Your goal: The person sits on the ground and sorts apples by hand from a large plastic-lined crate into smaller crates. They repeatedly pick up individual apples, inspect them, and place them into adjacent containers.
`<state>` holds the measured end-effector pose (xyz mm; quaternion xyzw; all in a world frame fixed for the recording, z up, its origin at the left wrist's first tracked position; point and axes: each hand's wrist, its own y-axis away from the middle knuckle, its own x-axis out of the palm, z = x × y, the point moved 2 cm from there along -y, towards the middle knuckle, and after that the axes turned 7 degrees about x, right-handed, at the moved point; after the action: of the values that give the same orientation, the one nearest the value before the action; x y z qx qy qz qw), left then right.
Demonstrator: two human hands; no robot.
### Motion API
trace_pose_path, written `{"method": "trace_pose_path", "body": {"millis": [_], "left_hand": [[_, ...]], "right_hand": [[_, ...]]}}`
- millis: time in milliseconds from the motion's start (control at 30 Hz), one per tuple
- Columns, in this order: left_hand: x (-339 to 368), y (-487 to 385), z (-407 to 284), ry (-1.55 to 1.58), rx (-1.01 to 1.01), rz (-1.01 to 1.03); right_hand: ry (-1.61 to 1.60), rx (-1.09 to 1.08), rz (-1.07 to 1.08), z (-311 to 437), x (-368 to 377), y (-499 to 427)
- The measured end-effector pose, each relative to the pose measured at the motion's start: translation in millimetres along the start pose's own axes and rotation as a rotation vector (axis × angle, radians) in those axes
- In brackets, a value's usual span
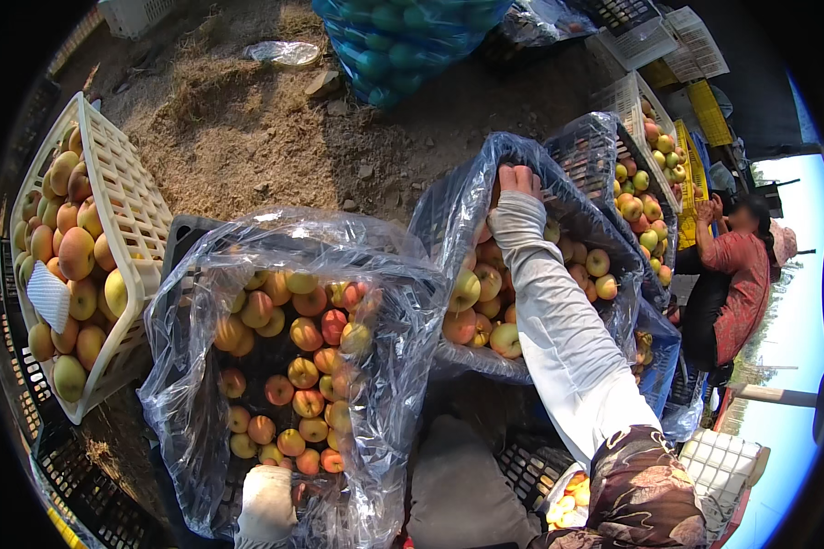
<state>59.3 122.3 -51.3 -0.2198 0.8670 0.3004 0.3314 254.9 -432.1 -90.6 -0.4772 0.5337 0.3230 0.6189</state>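
My right hand (520,180) reaches to the far side of a dark crate lined with clear plastic (481,147); its fingers are partly hidden, and a light sleeve covers the arm. Apples (489,281) lie in that crate on both sides of my forearm. In front of me stands another plastic-lined crate (419,274), with red and yellow apples (303,372) loosely spread over its dark bottom. My left hand (285,473) is at the near edge of this crate, mostly hidden by its cuff and the plastic film; whether it holds anything does not show.
A cream plastic crate (120,185) heaped with apples and a white foam net (48,295) stands at left. A blue bag of round fruit (412,41) rests on the dirt ahead. More apple crates line the right, where a person in a red shirt (735,288) sits.
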Motion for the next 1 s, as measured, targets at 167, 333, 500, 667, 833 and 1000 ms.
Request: {"method": "trace_pose_path", "body": {"millis": [167, 333, 500, 667, 833, 1000], "left_hand": [[-1.6, 5.4, 4.0, 0.049, -0.122, 0.123], [-8.4, 2.0, -0.1, 0.056, -0.136, 0.164], [-19.2, -2.3, -10.7, -0.054, -0.062, -0.021], [-14.5, -3.2, -4.5, 0.055, -0.098, 0.006], [-9.3, -0.7, -4.6, 0.031, 0.016, -0.304], [-8.8, 4.4, -10.0, 0.145, -0.100, -0.167]], "right_hand": [[-0.461, 0.170, -0.051, -27.2, 12.4, -3.3], [-1.168, 0.302, 0.223, -56.8, 35.3, 11.2], [-1.061, 0.494, 0.084, -43.9, 16.9, 8.5], [-1.212, 0.165, 0.055, 64.8, -86.0, 29.4], [-0.875, -0.646, 0.724, 221.0, -112.9, 77.1], [-0.098, -0.656, 0.916, 323.1, 15.9, 163.9]]}}
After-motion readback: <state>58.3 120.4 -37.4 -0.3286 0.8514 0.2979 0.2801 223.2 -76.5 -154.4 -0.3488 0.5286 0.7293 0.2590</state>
